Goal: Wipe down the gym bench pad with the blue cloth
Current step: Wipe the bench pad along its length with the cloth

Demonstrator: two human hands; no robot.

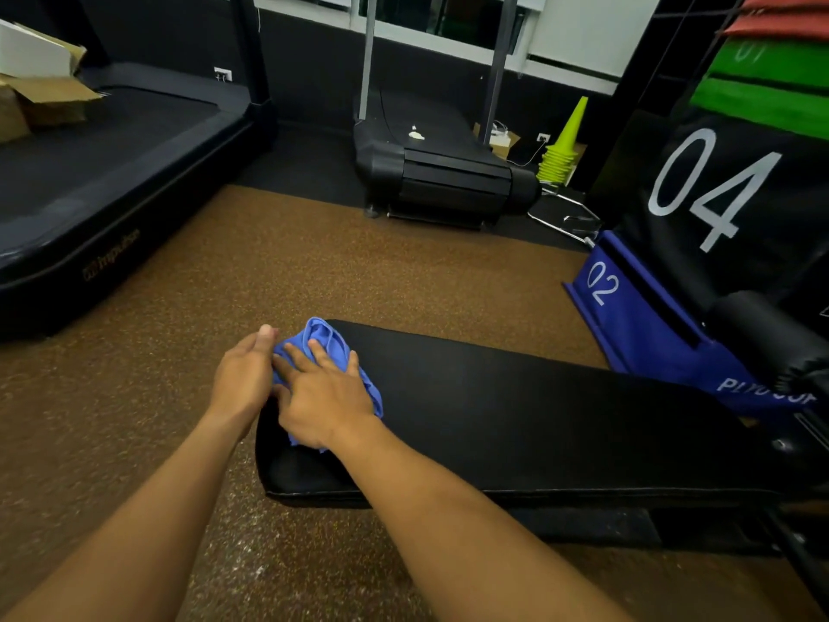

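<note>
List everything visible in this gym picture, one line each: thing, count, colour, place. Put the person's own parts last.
Padded gym bench pad: one, black, centre right.
Crumpled blue cloth: one, blue, on the pad's left end.
Flat treadmill: one, black, left.
Curved treadmill: one, black, back centre.
Stacked plastic cones: one stack, lime, back right.
Numbered soft boxes: stack, black, blue, green, red, right.
Cardboard boxes: brown, on the flat treadmill.
Speckled rubber floor: brown.
Hands: left hand beside the cloth; right hand pressing on it.
</note>
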